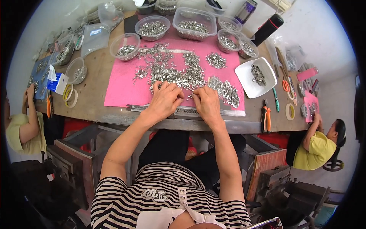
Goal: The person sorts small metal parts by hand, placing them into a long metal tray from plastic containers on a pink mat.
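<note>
My left hand point(166, 100) is closed, its fingers curled at the near edge of a heap of small shiny metal pieces point(173, 75). My right hand point(207, 102) is closed too, thumb and fingers drawn together at the heap's near right side. Whatever is between the fingertips of either hand is too small or hidden to make out. Under and between the hands lies a long slotted metal strip point(186, 110), along the near edge of a pink ribbed mat point(124, 86). A smaller pile of pieces point(230, 94) lies right of my right hand.
Clear tubs of metal pieces, such as a rectangular tub point(195, 13), line the mat's far side. At right are a white tray point(244, 72), orange-handled pliers point(265, 118) and a black flask point(275, 23). Tape rolls point(70, 96) lie left. A person works at each side.
</note>
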Demonstrator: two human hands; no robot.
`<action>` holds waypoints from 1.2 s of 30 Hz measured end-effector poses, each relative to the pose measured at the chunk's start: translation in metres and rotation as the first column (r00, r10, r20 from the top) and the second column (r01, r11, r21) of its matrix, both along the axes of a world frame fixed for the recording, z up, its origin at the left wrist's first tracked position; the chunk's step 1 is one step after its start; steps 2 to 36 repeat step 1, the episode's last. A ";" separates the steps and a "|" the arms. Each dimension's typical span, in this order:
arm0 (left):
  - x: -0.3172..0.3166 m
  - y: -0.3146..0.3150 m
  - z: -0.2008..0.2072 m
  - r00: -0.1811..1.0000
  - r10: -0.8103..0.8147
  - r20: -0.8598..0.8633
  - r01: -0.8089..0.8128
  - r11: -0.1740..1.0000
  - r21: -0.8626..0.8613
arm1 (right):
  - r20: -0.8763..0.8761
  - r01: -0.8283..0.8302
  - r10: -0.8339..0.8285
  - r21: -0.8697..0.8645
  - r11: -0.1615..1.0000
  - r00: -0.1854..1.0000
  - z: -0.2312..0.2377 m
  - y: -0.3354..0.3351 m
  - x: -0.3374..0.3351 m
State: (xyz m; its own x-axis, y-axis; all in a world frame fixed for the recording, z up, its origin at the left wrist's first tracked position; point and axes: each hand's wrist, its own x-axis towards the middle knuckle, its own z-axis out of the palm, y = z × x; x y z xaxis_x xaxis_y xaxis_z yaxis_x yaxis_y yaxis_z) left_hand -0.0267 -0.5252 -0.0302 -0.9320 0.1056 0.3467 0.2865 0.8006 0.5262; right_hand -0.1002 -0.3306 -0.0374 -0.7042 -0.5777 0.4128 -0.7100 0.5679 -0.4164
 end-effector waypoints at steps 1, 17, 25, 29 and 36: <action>0.000 0.001 0.000 1.000 0.009 -0.023 -0.009 1.000 -0.009 | 0.008 0.013 -0.013 0.015 1.000 1.000 -0.001 0.000 0.000; 0.000 0.001 0.000 1.000 0.009 -0.023 -0.009 1.000 -0.009 | 0.008 0.013 -0.013 0.015 1.000 1.000 -0.001 0.000 0.000; 0.000 0.001 0.000 1.000 0.009 -0.023 -0.009 1.000 -0.009 | 0.008 0.013 -0.013 0.015 1.000 1.000 -0.001 0.000 0.000; 0.000 0.001 0.000 1.000 0.009 -0.023 -0.009 1.000 -0.009 | 0.008 0.013 -0.013 0.015 1.000 1.000 -0.001 0.000 0.000; 0.000 0.001 0.000 1.000 0.009 -0.023 -0.009 1.000 -0.009 | 0.008 0.013 -0.013 0.015 1.000 1.000 -0.001 0.000 0.000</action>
